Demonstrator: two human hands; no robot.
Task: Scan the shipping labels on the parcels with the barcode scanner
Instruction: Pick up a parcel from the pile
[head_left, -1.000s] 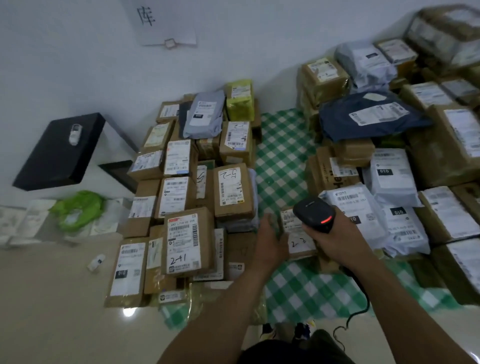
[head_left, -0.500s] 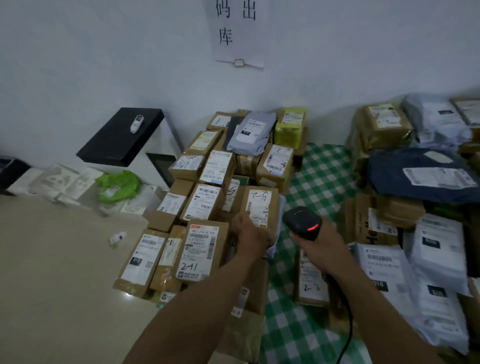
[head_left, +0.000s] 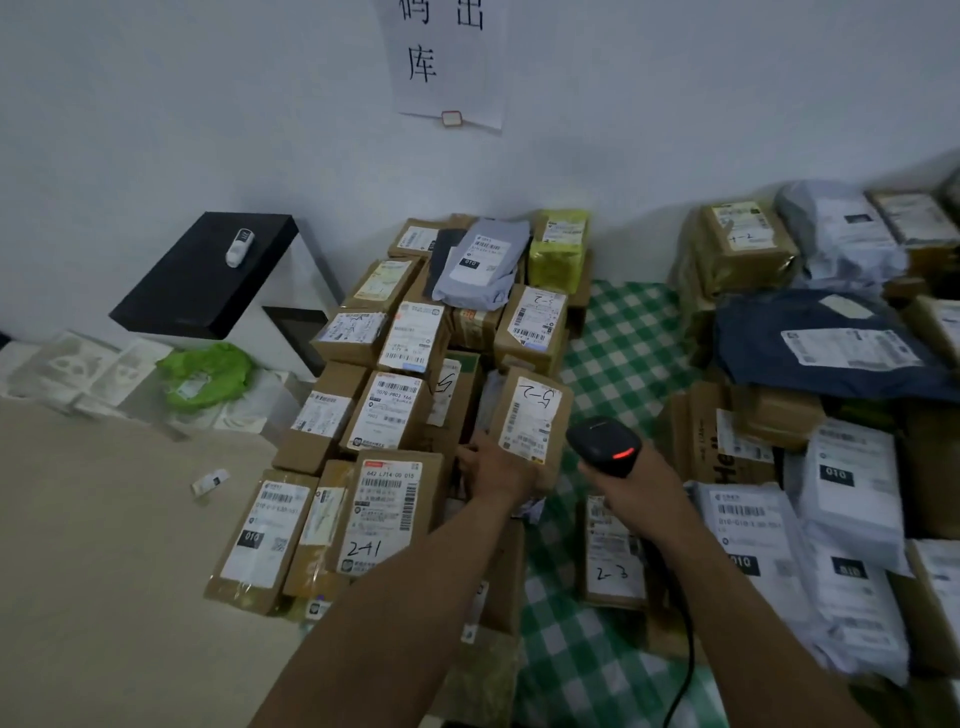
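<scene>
My right hand (head_left: 641, 493) grips a black barcode scanner (head_left: 605, 445) with a red light glowing on its head and a black cable (head_left: 687, 654) trailing down. My left hand (head_left: 496, 470) holds the near end of a brown cardboard parcel (head_left: 530, 415) whose white label bears a handwritten number. The scanner hovers just right of that parcel. Another brown parcel marked 2-3 (head_left: 613, 556) lies flat below my right hand on a green checked cloth (head_left: 618, 353). A box marked 241 (head_left: 387, 512) sits left of my left forearm.
Several labelled boxes and a grey bag (head_left: 480, 262) are stacked at centre against the white wall. At right lie white poly mailers (head_left: 841, 499), a dark blue bag (head_left: 826, 345) and more boxes. A black-topped cabinet (head_left: 205, 275) and green bag (head_left: 208, 374) stand left; beige floor (head_left: 104, 571).
My view swung left from the 2-3 parcel. My left hand left that parcel and took hold of the brown box in the centre pile; my right hand followed with the scanner.
</scene>
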